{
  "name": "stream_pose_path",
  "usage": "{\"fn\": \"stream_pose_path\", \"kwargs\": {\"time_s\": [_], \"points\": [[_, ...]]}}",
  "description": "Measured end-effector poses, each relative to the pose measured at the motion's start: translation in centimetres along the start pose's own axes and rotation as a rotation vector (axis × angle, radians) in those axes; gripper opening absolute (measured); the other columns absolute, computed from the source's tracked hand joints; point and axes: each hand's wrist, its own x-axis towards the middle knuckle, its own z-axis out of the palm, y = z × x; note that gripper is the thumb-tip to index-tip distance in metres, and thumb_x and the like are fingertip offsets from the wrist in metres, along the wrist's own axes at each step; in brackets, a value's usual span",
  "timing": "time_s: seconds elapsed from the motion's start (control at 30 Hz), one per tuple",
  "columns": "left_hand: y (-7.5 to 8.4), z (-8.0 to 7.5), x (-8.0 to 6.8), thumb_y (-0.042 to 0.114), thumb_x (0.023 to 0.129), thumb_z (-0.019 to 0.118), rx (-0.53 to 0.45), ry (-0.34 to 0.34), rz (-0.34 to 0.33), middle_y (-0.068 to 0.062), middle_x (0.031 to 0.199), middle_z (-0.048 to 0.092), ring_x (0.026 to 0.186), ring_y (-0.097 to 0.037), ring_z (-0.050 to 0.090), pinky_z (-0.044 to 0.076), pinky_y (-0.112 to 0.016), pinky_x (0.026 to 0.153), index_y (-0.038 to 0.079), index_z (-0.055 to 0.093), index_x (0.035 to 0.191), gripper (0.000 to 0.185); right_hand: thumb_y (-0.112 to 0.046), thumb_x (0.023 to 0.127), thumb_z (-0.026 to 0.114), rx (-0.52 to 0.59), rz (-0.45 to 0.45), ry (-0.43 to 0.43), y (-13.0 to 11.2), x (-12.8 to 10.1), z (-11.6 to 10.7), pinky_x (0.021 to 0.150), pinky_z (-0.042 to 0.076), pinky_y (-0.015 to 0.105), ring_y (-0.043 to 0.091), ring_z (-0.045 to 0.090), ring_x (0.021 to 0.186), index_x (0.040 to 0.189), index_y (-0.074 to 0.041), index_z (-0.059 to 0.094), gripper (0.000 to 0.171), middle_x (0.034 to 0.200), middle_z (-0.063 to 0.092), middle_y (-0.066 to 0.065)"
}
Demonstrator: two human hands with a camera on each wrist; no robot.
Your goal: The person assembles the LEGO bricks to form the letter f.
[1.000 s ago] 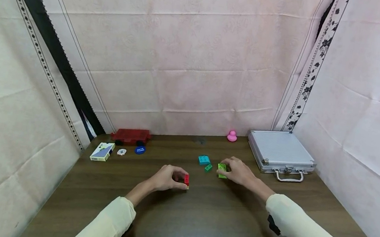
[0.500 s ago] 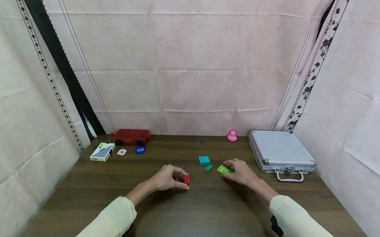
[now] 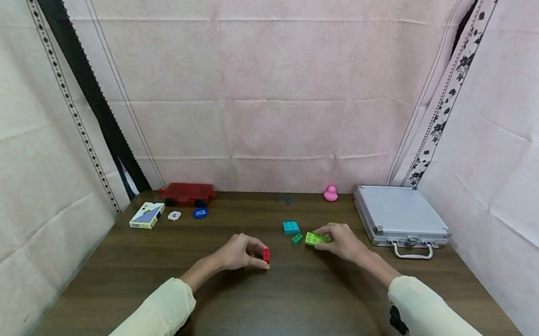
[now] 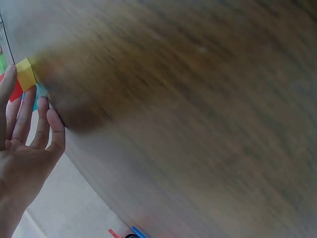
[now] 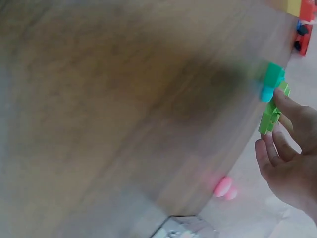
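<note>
- no readable text, number or brand anywhere.
- pale marks on the blue disc [image 3: 200, 213], too small to read.
- printed pattern on the card box [image 3: 147, 215], blurred beyond reading.
- nothing legible on the metal case [image 3: 400, 213].

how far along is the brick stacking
Early, by the look of it. Done: a red brick sits on a yellow one in the left hand. In hand: the right hand holds the light green brick. Left: the blue brick and small green brick lie loose.
</note>
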Motion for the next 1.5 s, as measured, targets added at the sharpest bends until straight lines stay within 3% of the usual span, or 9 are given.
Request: {"fn": "stream_pose_path", "kwargs": {"time_s": [0.23, 0.6, 0.97, 1.03, 1.1, 1.2, 1.33, 1.5], "points": [[-0.2, 0.0, 0.0, 0.024, 0.088, 0.087, -0.007, -0.006, 0.005, 0.002, 0.097, 0.075, 0.083, -0.012, 0.065, 0.054, -0.026, 0.066, 0.010, 0.077, 0.113, 0.031, -0.009, 0.088, 0.084, 0.036, -0.088, -0.012, -2.2, 1.0, -0.4, 0.070, 0.053, 0.027, 0.024, 0.065, 0.084, 0.115, 0.003, 0.077, 0.030, 0.103, 0.075, 0.014], [-0.1, 0.0, 0.1, 0.026, 0.088, 0.086, -0.007, -0.015, 0.012, 0.004, 0.097, 0.075, 0.083, -0.013, 0.067, 0.055, -0.027, 0.070, 0.010, 0.077, 0.114, 0.032, -0.013, 0.087, 0.086, 0.039, -0.136, -0.051, -5.9, 3.0, 0.2, 0.070, 0.050, 0.026, 0.021, 0.061, 0.082, 0.117, -0.001, 0.078, 0.033, 0.107, 0.075, 0.013], [-0.1, 0.0, 0.3, 0.026, 0.089, 0.086, -0.001, -0.017, 0.014, 0.004, 0.097, 0.076, 0.080, -0.015, 0.065, 0.053, -0.026, 0.065, 0.011, 0.078, 0.112, 0.029, -0.013, 0.089, 0.084, 0.082, -0.145, -0.111, -8.8, 3.9, 1.4, 0.085, 0.057, 0.040, 0.021, 0.066, 0.101, 0.119, -0.006, 0.078, 0.031, 0.113, 0.075, 0.009], [-0.1, 0.1, 0.3, 0.026, 0.089, 0.085, 0.005, -0.017, 0.015, 0.005, 0.097, 0.076, 0.080, -0.015, 0.065, 0.052, -0.026, 0.066, 0.012, 0.078, 0.109, 0.026, -0.012, 0.089, 0.084, 0.091, -0.154, -0.112, -9.1, 3.9, 1.7, 0.094, 0.056, 0.043, 0.024, 0.067, 0.108, 0.118, -0.006, 0.078, 0.030, 0.113, 0.076, 0.007], [0.0, 0.1, 0.3, 0.026, 0.089, 0.085, 0.014, -0.020, 0.014, 0.005, 0.096, 0.076, 0.080, -0.014, 0.065, 0.052, -0.026, 0.066, 0.013, 0.078, 0.107, 0.024, -0.012, 0.088, 0.085, 0.098, -0.166, -0.115, -9.3, 4.0, 2.0, 0.104, 0.050, 0.045, 0.024, 0.067, 0.103, 0.117, -0.006, 0.079, 0.030, 0.111, 0.077, 0.004], [0.1, 0.1, 0.3, 0.026, 0.089, 0.086, 0.029, -0.020, 0.013, 0.006, 0.096, 0.077, 0.080, -0.011, 0.064, 0.053, -0.027, 0.069, 0.014, 0.078, 0.107, 0.023, -0.013, 0.088, 0.085, 0.099, -0.184, -0.129, -9.6, 3.9, 2.4, 0.098, 0.053, 0.039, 0.020, 0.063, 0.091, 0.116, -0.007, 0.079, 0.030, 0.105, 0.076, 0.001], [0.1, 0.0, 0.3, 0.027, 0.089, 0.085, 0.054, -0.019, 0.023, 0.008, 0.097, 0.077, 0.082, -0.008, 0.063, 0.053, -0.028, 0.074, 0.015, 0.078, 0.107, 0.023, -0.014, 0.088, 0.085, 0.085, -0.204, -0.135, -9.7, 3.9, 2.8, 0.073, 0.051, 0.027, 0.015, 0.056, 0.086, 0.116, -0.007, 0.080, 0.029, 0.102, 0.075, 0.000], [0.1, -0.1, 0.3, 0.028, 0.089, 0.086, 0.067, -0.019, 0.014, 0.009, 0.091, 0.075, 0.077, -0.008, 0.061, 0.052, -0.027, 0.070, 0.015, 0.077, 0.102, 0.021, -0.014, 0.088, 0.084, 0.078, -0.206, -0.143, -9.9, 3.7, 3.0, 0.076, 0.051, 0.025, 0.017, 0.060, 0.092, 0.116, -0.007, 0.080, 0.029, 0.104, 0.076, 0.001]]}}
